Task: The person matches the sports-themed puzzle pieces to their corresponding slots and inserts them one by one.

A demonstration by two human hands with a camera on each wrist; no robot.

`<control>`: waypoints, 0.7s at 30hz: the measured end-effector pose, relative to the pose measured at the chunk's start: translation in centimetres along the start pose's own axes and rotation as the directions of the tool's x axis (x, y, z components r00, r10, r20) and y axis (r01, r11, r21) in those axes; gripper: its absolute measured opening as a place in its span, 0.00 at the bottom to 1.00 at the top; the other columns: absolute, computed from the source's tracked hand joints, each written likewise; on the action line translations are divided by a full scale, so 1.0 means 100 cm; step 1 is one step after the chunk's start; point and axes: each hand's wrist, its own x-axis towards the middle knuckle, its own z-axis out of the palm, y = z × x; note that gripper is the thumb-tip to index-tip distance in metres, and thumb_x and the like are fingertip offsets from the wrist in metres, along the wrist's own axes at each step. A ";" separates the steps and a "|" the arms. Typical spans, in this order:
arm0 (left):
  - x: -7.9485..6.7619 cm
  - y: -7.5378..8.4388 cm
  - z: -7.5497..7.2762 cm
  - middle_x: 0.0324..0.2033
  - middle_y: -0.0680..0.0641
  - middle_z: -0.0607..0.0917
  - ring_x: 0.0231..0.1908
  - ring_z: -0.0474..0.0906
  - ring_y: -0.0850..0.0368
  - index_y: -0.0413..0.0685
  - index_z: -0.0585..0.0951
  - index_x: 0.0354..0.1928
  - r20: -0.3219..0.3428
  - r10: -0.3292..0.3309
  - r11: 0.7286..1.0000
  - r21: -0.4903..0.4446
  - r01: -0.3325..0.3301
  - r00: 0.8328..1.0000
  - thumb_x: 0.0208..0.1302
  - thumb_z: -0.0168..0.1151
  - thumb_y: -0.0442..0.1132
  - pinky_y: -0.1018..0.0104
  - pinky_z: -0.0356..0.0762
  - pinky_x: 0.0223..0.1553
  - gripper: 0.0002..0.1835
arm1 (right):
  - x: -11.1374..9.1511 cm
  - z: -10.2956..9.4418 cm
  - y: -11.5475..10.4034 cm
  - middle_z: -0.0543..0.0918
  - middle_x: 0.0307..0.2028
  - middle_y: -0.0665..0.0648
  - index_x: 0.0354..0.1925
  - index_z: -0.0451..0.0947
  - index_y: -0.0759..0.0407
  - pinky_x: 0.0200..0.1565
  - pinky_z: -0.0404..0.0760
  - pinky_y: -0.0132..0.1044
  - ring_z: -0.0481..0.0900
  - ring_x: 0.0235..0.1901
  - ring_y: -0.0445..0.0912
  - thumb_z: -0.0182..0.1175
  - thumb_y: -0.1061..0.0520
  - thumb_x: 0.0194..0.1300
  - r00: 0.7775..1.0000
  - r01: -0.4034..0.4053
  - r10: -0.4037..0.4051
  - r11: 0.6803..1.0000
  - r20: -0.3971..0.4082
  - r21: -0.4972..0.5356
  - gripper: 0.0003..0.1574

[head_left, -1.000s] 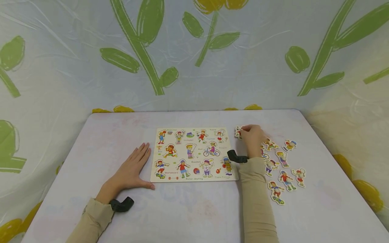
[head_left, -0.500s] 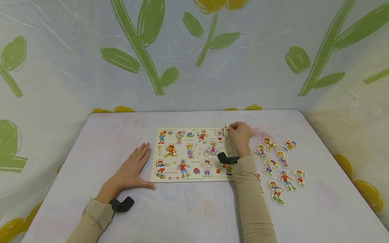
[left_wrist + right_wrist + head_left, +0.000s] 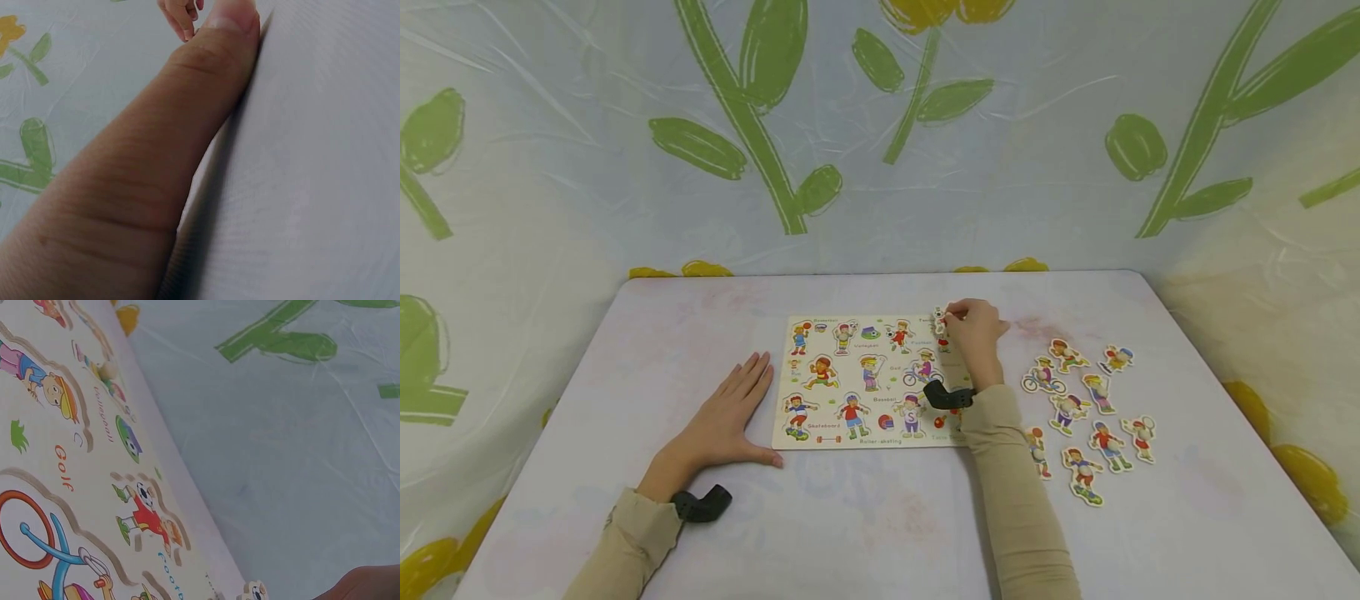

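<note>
A wooden sports puzzle board (image 3: pixel 829 415) lies on the table with pictured recesses. My right hand (image 3: pixel 977 333) pinches a football player puzzle piece (image 3: pixel 939 319) above the board's far right corner, by the tennis picture. In the right wrist view, that piece shows its ball at the bottom edge, beyond the red-shirted football recess (image 3: pixel 150 519). A knobbed volleyball piece (image 3: pixel 845 337) sits in the board's far row. My left hand (image 3: pixel 722 417) rests flat on the table left of the board, fingers straight, thumb near the board's near left corner.
Several loose puzzle pieces lie right of the board, among them a cyclist piece (image 3: pixel 1042 377), a runner piece (image 3: pixel 1067 356) and a skateboarder piece (image 3: pixel 1082 477). A basketball piece (image 3: pixel 1037 452) is partly behind the right sleeve (image 3: pixel 1018 492). A flowered sheet (image 3: pixel 1000 200) hangs behind the table.
My right hand has carried the football piece leftward from the table beside the board to over its far right corner. The left hand has stayed in place.
</note>
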 end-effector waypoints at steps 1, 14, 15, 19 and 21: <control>0.000 0.000 0.000 0.77 0.37 0.46 0.76 0.40 0.41 0.34 0.51 0.76 -0.001 0.001 1.000 -0.003 -0.001 1.000 0.36 0.62 0.84 0.50 0.40 0.76 0.77 | 0.000 0.001 -0.001 0.86 0.38 0.66 0.38 0.86 0.67 0.61 0.53 0.66 0.77 0.46 0.63 0.62 0.62 0.65 1.000 0.010 -0.010 1.000 0.006 0.005 0.09; 0.001 -0.001 0.000 0.77 0.37 0.46 0.76 0.39 0.41 0.33 0.50 0.76 -0.004 0.009 1.000 -0.006 -0.009 1.000 0.34 0.63 0.84 0.50 0.39 0.76 0.78 | -0.005 0.016 -0.014 0.87 0.42 0.65 0.38 0.86 0.68 0.57 0.61 0.60 0.77 0.44 0.61 0.64 0.63 0.64 0.995 0.068 -0.069 0.998 0.074 0.004 0.07; 0.001 -0.001 0.001 0.77 0.37 0.46 0.76 0.39 0.41 0.33 0.50 0.76 -0.004 0.008 1.000 -0.004 -0.008 1.000 0.34 0.63 0.84 0.50 0.39 0.76 0.78 | -0.005 0.016 -0.016 0.86 0.43 0.65 0.39 0.86 0.68 0.58 0.60 0.60 0.77 0.45 0.61 0.64 0.63 0.64 0.994 0.066 -0.066 0.998 0.081 0.005 0.07; 0.001 -0.001 0.001 0.77 0.37 0.46 0.76 0.39 0.41 0.33 0.50 0.76 -0.004 0.008 1.000 -0.002 -0.008 1.000 0.34 0.62 0.85 0.51 0.39 0.76 0.78 | -0.007 0.019 -0.021 0.86 0.43 0.64 0.40 0.85 0.67 0.59 0.59 0.58 0.76 0.46 0.60 0.63 0.62 0.66 0.992 0.062 -0.062 0.998 0.112 -0.002 0.08; 0.000 -0.001 0.001 0.77 0.37 0.46 0.76 0.39 0.41 0.33 0.50 0.76 -0.005 0.009 1.000 -0.002 -0.009 1.000 0.34 0.62 0.85 0.51 0.39 0.76 0.78 | -0.009 0.021 -0.022 0.86 0.43 0.63 0.40 0.85 0.67 0.58 0.59 0.58 0.76 0.46 0.59 0.63 0.62 0.66 0.990 0.072 -0.071 0.997 0.121 0.004 0.09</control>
